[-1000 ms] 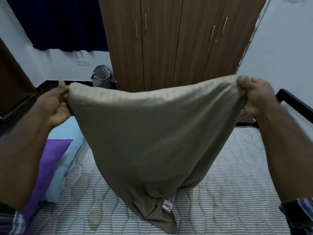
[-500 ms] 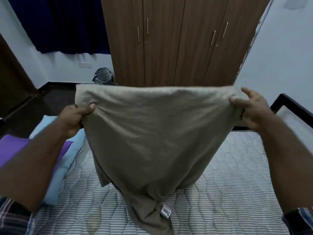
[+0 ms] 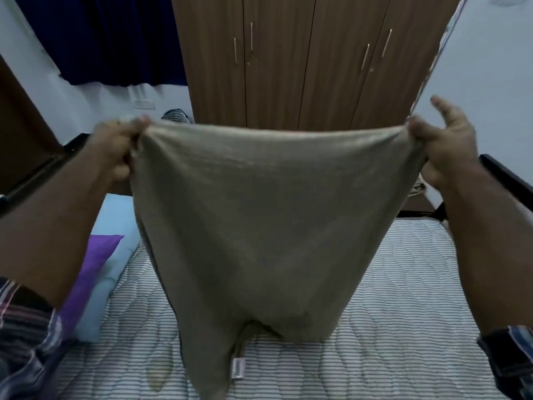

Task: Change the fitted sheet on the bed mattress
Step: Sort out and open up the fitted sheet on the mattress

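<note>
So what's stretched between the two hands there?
In the head view, a beige sheet spans from left hand to right hand, hanging over the bare striped mattress.

A bare mattress (image 3: 403,298) with thin dark stripes and quilted stitching fills the lower view, with a few faint yellowish stains near its front edge. On its left side lies a light blue pillow (image 3: 115,226), and a purple pillow (image 3: 89,272) rests partly over it. A dark bed frame (image 3: 507,180) runs along the right side.
</note>
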Motion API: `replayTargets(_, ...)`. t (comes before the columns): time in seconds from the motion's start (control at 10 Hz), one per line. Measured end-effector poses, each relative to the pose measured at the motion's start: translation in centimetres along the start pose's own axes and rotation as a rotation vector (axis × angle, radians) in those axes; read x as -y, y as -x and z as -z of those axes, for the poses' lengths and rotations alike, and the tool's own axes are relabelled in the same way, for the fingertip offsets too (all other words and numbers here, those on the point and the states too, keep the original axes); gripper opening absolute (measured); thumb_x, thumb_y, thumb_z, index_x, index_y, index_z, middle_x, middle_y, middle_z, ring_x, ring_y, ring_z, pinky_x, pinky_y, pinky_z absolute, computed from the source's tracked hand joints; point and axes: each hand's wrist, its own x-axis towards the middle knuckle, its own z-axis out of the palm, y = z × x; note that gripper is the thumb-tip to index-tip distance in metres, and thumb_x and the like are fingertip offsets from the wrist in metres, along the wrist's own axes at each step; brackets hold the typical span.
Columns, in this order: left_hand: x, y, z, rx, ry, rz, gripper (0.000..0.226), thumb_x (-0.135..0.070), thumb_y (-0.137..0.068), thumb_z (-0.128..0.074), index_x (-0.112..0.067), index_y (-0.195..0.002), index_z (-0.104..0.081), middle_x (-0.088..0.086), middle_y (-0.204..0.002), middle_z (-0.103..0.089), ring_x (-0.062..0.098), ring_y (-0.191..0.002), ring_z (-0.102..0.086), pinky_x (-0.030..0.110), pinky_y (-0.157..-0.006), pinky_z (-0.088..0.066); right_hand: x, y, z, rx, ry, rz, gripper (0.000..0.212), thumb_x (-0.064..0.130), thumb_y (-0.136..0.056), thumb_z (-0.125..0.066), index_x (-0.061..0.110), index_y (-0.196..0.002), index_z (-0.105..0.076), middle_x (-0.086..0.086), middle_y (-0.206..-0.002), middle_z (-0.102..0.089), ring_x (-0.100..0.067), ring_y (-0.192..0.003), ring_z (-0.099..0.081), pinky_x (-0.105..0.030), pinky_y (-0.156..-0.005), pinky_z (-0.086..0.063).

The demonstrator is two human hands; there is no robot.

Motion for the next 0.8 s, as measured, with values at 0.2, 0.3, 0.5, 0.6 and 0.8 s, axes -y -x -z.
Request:
replayTargets(0.2,1.9,1.2,1.2,0.138,-0.174,0.171,0.032,-0.032,-0.086,-0.07,-0.014,-0.112,-0.07,0.015,-0.118,-0.066,0.025,-0.09,-0.068,0.043,-0.085,-0.056,-2.1,1.7,0.6,0.173,0.12,-0.123,0.079,0.002,-0.091,-0.065,0.026,-0.157,-0.029,0.007,-0.152,-0.034,-0.011,-0.118,-0.056,-0.033,-0.091,-0.052)
replayTargets(0.3,0.6,1.5,0.4,0.028,-0.055,0.13,0.022,-0.04,-0.082,-0.076,-0.022,-0.091,-0.068,0.007,-0.091,-0.063,0.025,-0.082,-0.062,0.051,-0.08,-0.055,-2.0,1.8,0.1,0.007,0.062,-0.071,0.069,0.009,-0.086,-0.074,0.03,-0.146,-0.048,0.001,-0.154,-0.039,-0.017,-0.132,-0.05,-0.035,-0.101,-0.05)
replayTargets(0.5,0.2,2.8,0.0,0.086,-0.084,0.159,0.023,-0.034,-0.09,-0.07,-0.019,-0.108,-0.068,0.008,-0.114,-0.066,0.029,-0.097,-0.062,0.047,-0.078,-0.053,-1.2,2.1,0.4,0.328,0.13,-0.083,0.076,0.006,-0.088,-0.07,0.031,-0.152,-0.038,0.003,-0.106,-0.064,-0.006,-0.09,-0.062,-0.022,-0.081,-0.053)
replayTargets(0.6,-0.6,2.7,-0.3,-0.146,-0.084,0.015,0.04,-0.031,-0.089,-0.073,-0.012,-0.122,-0.063,0.0,-0.103,-0.063,0.023,-0.095,-0.058,0.043,-0.073,-0.052,-0.3,2.0,-0.4,0.255,0.068,-0.065,0.069,0.013,-0.07,-0.084,0.022,-0.134,-0.062,0.002,-0.086,-0.066,-0.008,-0.083,-0.06,-0.024,-0.08,-0.054)
replayTargets(0.8,-1.7,3.5,-0.6,-0.059,0.004,-0.063,0.027,-0.035,-0.09,-0.071,-0.014,-0.106,-0.071,-0.002,-0.098,-0.076,0.008,-0.084,-0.072,0.031,-0.082,-0.06,0.5,0.5,-1.0,0.286,0.065,-0.055,0.059,0.024,-0.066,-0.089,0.037,-0.12,-0.068,-0.004,-0.133,-0.061,-0.02,-0.121,-0.06,-0.034,-0.096,-0.054)
